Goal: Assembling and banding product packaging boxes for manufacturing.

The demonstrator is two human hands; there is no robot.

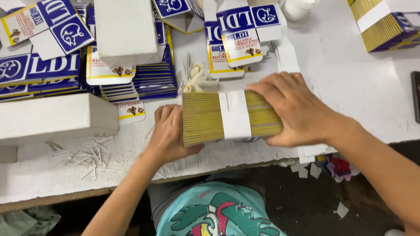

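Both hands — left hand [168,133], right hand [293,109] — fingers closed on banded carton stack [205,118] on scuffed white tabletop [350,74] (paper scraps [87,155] strewn, dark floor [306,201] below).

We note our left hand [168,133] with fingertips hidden behind the banded stack of flat cartons [232,116], our right hand [297,109] covering its right end, 1 dark object [416,96] cut off at the right edge, kind indeterminate, another banded stack [385,22] cropped at top right.
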